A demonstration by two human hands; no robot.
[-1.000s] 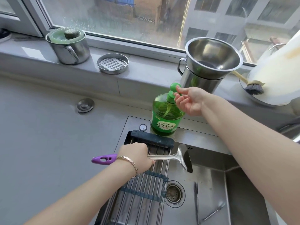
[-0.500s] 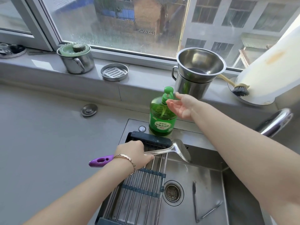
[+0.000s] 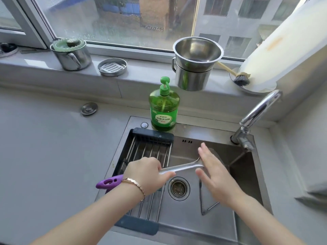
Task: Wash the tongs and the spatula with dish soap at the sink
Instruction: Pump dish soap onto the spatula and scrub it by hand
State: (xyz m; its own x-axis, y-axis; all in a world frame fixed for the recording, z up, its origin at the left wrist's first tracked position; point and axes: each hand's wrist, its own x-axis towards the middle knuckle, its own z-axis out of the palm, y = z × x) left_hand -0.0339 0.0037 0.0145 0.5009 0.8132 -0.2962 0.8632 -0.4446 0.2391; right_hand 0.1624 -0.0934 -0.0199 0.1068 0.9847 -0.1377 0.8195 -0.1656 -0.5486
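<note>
Left hand [image 3: 146,174] gripped purple-handled stainless steel spatula [image 3: 180,167] by shaft, fingers curled round it. Right hand [image 3: 214,175] flat, fingers straight, laid over spatula blade above stainless steel sink [image 3: 208,133]. Thin metal tongs [image 3: 201,198] lay on basin floor beside drain, partly under right hand. Green pump bottle of dish soap [image 3: 164,110] stood on sink's back rim.

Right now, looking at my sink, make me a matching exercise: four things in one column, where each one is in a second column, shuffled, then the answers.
Things:
1. spatula
2. tongs
3. dish soap bottle
4. brush

Places:
A. up on the windowsill
B. gripped in the left hand
C. lying on the floor of the sink
D. standing on the sink's back rim

Pairs: 1-B, 2-C, 3-D, 4-A.
</note>
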